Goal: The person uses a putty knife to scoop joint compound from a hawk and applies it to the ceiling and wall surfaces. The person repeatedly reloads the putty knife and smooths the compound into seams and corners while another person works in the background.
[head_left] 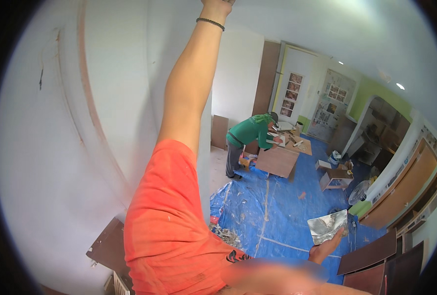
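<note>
My left hand [219, 4] reaches up to the top edge of the picture, with a dark bracelet [210, 22] round the wrist. Most of its fingers are cut off, so what it holds or touches is hidden. An orange short sleeve [164, 196] covers the upper part of that arm, close beside a pale wall [115, 59]. Low on the right, my right hand [325, 248] grips a shiny, roughly rectangular metal plate [324, 225] by its lower right side. The plate is tilted, with uneven reflections across its face.
Blue sheeting [287, 209] with tape lines covers the floor. Farther off, a person in green [250, 132] bends over a wooden worktable [278, 161]. A fan [359, 192], a small cabinet [337, 180] and brown panels [368, 251] stand right; a brown board [109, 244] stands lower left.
</note>
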`<state>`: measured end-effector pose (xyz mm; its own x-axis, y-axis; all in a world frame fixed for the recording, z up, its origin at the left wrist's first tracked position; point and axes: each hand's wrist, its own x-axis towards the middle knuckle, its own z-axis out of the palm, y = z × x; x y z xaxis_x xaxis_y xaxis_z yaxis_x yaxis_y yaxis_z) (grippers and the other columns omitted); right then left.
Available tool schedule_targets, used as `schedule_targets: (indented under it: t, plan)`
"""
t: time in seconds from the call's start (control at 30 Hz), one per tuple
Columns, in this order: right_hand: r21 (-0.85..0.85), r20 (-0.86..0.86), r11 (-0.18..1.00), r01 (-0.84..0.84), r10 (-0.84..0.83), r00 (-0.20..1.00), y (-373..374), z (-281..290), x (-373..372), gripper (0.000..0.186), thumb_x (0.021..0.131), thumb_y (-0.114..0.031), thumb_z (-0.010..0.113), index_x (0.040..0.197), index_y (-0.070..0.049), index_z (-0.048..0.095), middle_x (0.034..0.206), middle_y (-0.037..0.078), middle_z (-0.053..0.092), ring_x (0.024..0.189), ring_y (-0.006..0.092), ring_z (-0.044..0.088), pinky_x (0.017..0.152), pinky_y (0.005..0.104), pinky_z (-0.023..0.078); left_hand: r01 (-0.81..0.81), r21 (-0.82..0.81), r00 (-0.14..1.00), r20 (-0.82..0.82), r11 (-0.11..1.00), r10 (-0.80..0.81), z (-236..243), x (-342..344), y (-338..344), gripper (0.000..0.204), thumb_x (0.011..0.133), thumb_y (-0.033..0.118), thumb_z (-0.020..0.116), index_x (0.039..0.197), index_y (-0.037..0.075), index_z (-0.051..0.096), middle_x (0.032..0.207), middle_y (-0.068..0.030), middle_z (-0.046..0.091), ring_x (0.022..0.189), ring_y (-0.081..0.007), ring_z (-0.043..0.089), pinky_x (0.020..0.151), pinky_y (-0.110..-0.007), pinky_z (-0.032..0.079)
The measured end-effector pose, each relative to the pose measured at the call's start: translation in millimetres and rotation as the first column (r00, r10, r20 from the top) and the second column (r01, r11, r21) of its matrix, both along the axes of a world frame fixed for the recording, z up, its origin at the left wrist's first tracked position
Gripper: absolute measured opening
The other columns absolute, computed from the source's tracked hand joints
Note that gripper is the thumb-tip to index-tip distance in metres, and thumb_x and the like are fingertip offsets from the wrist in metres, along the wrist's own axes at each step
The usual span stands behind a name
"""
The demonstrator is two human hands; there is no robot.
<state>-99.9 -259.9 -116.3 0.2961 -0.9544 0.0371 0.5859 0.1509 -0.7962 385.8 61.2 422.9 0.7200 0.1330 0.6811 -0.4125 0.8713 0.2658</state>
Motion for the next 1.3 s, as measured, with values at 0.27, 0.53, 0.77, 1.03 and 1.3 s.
schedule_targets:
  t: [0.27, 0.53, 0.77, 1.03, 1.3]
  plan:
    - [-0.006, 0.003, 0.989, -0.15, 0.15, 0.989, 1, 8, -13, 0.067, 0.105, -0.046, 0.053, 0.147, 0.004, 0.036, 0.144, 0.02, 0.049, 0.129, 0.0309, 0.058, 0.1, 0.041, 0.056, -0.069, -0.043, 0.988, 0.138, 0.997, 0.075, -3, -162, 78, 0.026, 0.104, 0.024, 0.041, 0.11, 0.006, 0.059, 0.098, -0.0134, 0.069, 0.085, -0.0291, 0.067, 0.073, -0.043, 0.052]
    - [-0.08, 0.032, 0.951, -0.298, 0.302, 0.953, -7, 7, -23, 0.066, 0.106, -0.045, 0.052, 0.149, 0.003, 0.036, 0.145, 0.02, 0.049, 0.129, 0.0311, 0.057, 0.102, 0.0421, 0.055, -0.301, -0.079, 0.937, 0.163, 0.95, 0.31, 7, -342, 149, 0.017, 0.099, 0.014, 0.049, 0.104, -0.001, 0.054, 0.092, -0.0151, 0.061, 0.082, -0.0292, 0.064, 0.078, -0.044, 0.051]
    - [0.032, 0.109, 0.903, -0.428, 0.422, 0.9, 12, 37, -37, 0.059, 0.106, -0.041, 0.053, 0.146, 0.001, 0.043, 0.141, 0.017, 0.054, 0.125, 0.0286, 0.06, 0.101, 0.0418, 0.055, -0.48, -0.136, 0.807, 0.318, 0.867, 0.497, -119, -414, 95, 0.019, 0.096, 0.004, 0.054, 0.115, 0.001, 0.056, 0.111, -0.0156, 0.059, 0.099, -0.0297, 0.061, 0.091, -0.043, 0.049]
    - [0.183, 0.487, 0.515, -0.837, 0.692, 0.533, 40, 54, -32, 0.037, 0.107, -0.028, 0.048, 0.135, -0.005, 0.055, 0.128, 0.013, 0.065, 0.115, 0.0263, 0.066, 0.098, 0.0425, 0.055, -0.416, 0.712, 0.818, 0.565, 0.566, -0.109, -375, -446, -76, 0.047, 0.092, -0.009, 0.06, 0.137, 0.007, 0.061, 0.145, -0.0157, 0.057, 0.128, -0.0303, 0.058, 0.107, -0.042, 0.047]
    - [0.223, 0.473, 0.547, -0.807, 0.663, 0.58, 20, 56, -75, 0.036, 0.105, -0.031, 0.053, 0.129, -0.005, 0.06, 0.122, 0.011, 0.069, 0.107, 0.0235, 0.07, 0.096, 0.041, 0.056, -0.606, 0.705, 0.579, 0.709, 0.369, -0.403, -437, -452, -114, 0.052, 0.092, 0.003, 0.062, 0.142, 0.017, 0.061, 0.155, -0.0147, 0.048, 0.145, -0.0371, 0.042, 0.122, -0.057, 0.026]
